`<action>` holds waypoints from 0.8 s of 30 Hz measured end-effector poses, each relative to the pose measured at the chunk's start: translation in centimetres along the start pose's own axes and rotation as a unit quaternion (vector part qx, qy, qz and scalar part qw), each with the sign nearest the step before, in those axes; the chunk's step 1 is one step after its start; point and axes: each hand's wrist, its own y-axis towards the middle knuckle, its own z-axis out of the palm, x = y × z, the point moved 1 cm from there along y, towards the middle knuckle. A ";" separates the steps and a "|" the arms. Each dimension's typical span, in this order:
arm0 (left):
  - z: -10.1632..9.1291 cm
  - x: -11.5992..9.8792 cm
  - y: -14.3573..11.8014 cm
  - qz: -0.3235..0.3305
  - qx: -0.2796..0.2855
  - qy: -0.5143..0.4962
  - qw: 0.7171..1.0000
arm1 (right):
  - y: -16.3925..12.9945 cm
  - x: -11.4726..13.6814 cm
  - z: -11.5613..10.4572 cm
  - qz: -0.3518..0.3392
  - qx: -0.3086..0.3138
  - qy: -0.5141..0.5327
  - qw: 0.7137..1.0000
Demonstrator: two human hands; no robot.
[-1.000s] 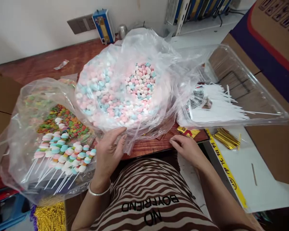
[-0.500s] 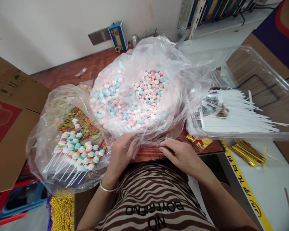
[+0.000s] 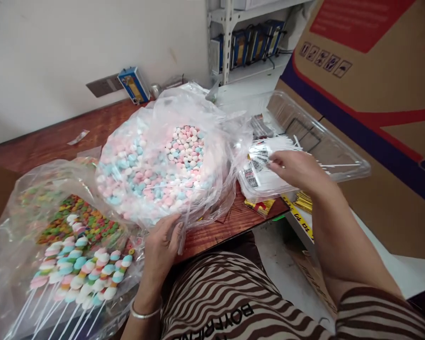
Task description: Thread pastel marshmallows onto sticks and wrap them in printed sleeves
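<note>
My left hand (image 3: pixel 165 243) is at the front table edge, fingers curled on the rim of a clear plastic bag (image 3: pixel 212 212) full of pink, white and blue marshmallows (image 3: pixel 186 146). Over a clear plastic tray (image 3: pixel 350 172) of white sticks (image 3: pixel 269 182), my right hand (image 3: pixel 297 170) hovers with thumb and fingers slightly apart. Its fingertips are beside a printed label (image 3: pixel 250 177); no held stick shows. At the left, skewers of marshmallows and coloured rings (image 3: pixel 88 271) lie on another clear bag (image 3: pixel 7 264) holding loose coloured ring pieces (image 3: pixel 65 212).
Gold twist ties (image 3: pixel 302 202) and a yellow packet (image 3: pixel 260 207) lie by the tray. A large cardboard box (image 3: pixel 371 94) stands at the right. A blue boxed device (image 3: pixel 133 85) sits by the wall, and a white shelf (image 3: pixel 228 42) holds several similar ones.
My right hand has moved from the table edge, right and forward, to the stick tray. The view has turned right. My left hand stays at the marshmallow bag's rim.
</note>
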 end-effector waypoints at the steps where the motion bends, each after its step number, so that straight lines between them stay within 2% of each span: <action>1: 0.1 0.0 0.0 0.003 0.002 -0.001 1.000 | 1.4 -0.1 0.3 -0.018 0.053 -0.007 0.998; 3: 0.2 -0.1 0.1 0.008 0.001 -0.002 1.000 | 3.5 0.4 1.2 -0.049 0.137 0.010 0.989; 4: 0.3 -0.1 0.1 0.010 -0.001 -0.002 1.000 | 4.2 0.9 1.6 -0.055 0.152 0.017 0.987; 7: 0.3 -0.3 0.3 0.015 -0.007 -0.005 1.000 | 5.2 2.0 2.7 -0.047 0.159 0.031 0.986; 12: 0.7 -0.9 0.6 0.023 0.002 -0.018 1.000 | 5.6 2.5 3.8 -0.009 0.175 0.052 0.983; 15: 1.0 -1.2 0.4 0.034 -0.003 -0.030 0.999 | 5.8 2.9 4.0 -0.011 0.157 0.051 0.986; 19: 0.9 -1.4 0.2 0.044 -0.006 -0.035 0.998 | 6.0 3.5 4.0 -0.019 0.093 0.041 0.995; 24: 0.9 -1.7 0.0 0.054 -0.013 -0.031 0.998 | 5.7 3.6 3.8 -0.061 0.051 0.035 0.996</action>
